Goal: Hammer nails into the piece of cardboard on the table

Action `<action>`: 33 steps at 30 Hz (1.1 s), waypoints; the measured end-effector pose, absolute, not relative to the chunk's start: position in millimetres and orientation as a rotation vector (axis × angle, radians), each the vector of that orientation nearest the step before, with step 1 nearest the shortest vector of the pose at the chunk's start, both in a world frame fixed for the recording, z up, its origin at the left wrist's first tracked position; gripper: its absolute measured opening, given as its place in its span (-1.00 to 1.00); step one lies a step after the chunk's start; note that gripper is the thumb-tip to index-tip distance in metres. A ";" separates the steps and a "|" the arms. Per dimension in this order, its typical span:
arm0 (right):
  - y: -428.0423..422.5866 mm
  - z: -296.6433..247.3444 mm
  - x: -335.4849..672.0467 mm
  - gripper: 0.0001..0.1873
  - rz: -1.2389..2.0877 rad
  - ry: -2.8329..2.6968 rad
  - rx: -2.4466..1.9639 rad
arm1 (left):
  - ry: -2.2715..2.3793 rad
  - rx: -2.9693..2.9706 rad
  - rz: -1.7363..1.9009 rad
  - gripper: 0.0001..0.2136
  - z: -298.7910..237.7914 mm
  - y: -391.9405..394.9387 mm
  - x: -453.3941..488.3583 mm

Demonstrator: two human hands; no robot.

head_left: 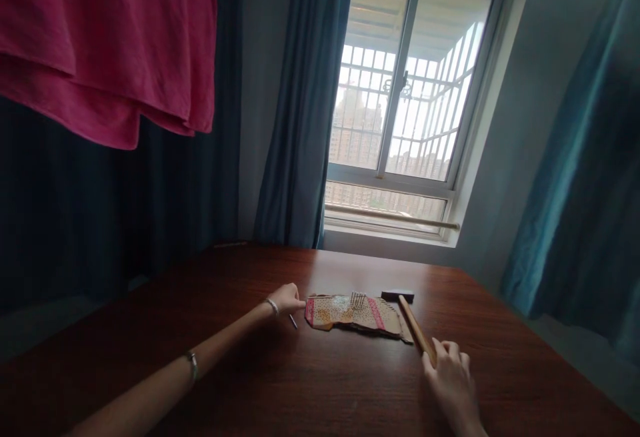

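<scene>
A flat, ragged piece of cardboard (pixel 340 316) lies on the brown table, with pink bands, orange patches and many dark dots on it. Several thin nails (pixel 357 299) stand upright in a cluster near its far edge. My left hand (pixel 287 299) is closed at the cardboard's left end, its fingertips on the edge. A hammer (pixel 415 328) with a wooden handle and a dark head lies just right of the cardboard; my right hand (pixel 451 372) is wrapped round the lower handle. The hammer head rests low at the table, beyond the cardboard's far right corner.
A small slim, pen-like item (pixel 293 321) lies beside my left hand. The wooden table (pixel 320 390) reaches to the wall under a barred window (pixel 400 90). Blue curtains (pixel 300 124) hang at both sides, and a pink cloth (pixel 115 44) hangs at upper left.
</scene>
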State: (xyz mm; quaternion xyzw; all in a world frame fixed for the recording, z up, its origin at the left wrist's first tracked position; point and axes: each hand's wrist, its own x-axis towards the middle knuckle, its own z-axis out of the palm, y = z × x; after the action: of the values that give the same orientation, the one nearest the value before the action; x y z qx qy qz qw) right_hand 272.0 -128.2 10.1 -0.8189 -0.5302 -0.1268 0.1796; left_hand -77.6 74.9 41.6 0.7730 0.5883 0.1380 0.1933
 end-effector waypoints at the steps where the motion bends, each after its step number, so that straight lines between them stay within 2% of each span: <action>1: -128.5 12.1 269.7 -0.62 -0.358 -1.510 -2.291 | 1.712 2.173 0.340 -0.71 37.8 69.2 -84.3; 6: -128.7 20.3 257.3 -0.68 -0.333 -1.565 -2.191 | 1.878 2.195 0.306 -0.66 26.3 47.5 -94.9; 14: -132.0 19.3 257.1 -0.70 -0.257 -1.560 -2.151 | 1.836 2.119 0.326 -0.85 31.8 50.5 -103.1; 23: -133.0 21.4 260.2 -0.69 -0.185 -1.512 -2.079 | 1.760 2.127 0.319 -0.90 29.0 68.0 -120.2; 27: -123.8 25.7 260.3 -0.69 -0.082 -1.516 -1.870 | 1.572 2.109 0.506 -0.85 37.3 73.9 -116.5; 33: -94.3 46.8 219.3 -0.70 0.368 -1.505 -1.410 | 1.048 1.944 0.849 -0.68 61.5 47.1 -65.0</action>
State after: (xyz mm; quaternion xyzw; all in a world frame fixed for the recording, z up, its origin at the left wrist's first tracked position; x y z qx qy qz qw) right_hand 219.3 -94.3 46.8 -0.5830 -0.6223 0.1523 0.4998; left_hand -65.0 47.1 61.5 0.7606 0.4099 0.3321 0.3784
